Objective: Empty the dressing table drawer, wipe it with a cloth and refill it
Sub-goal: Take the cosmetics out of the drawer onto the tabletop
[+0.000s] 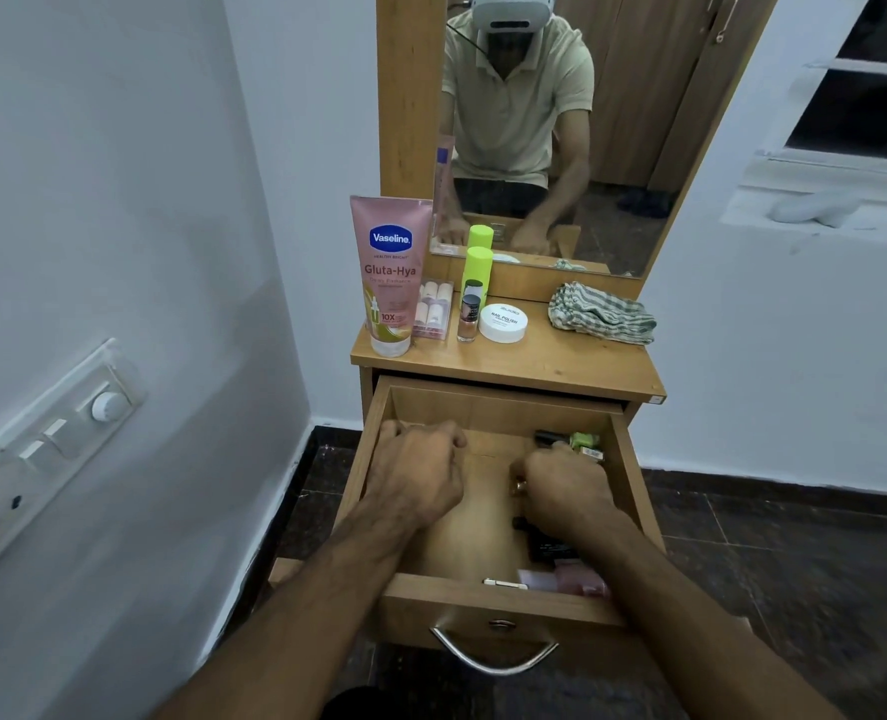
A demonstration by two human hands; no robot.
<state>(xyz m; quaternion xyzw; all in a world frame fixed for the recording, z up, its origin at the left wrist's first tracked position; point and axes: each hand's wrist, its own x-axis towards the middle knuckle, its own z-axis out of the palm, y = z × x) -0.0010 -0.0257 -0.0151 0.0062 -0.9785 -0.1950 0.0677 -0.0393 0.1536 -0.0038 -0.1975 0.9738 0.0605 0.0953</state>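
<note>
Reaching into open drawer [488,402], both hands curled — left [416,475] empty-looking, right [566,491] grasp unclear, cosmetics [576,441] inside

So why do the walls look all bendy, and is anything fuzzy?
Head view: the wide lens bows the white wall and window edges; the person's right hand in the wooden drawer is slightly motion-blurred, while the pink Vaseline tube looks sharp.

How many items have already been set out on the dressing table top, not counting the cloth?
5: the Vaseline tube at the left, the nail pack beside it, the green-capped bottle behind the small polish bottle, and the white jar. Mirror reflections excluded.
</note>
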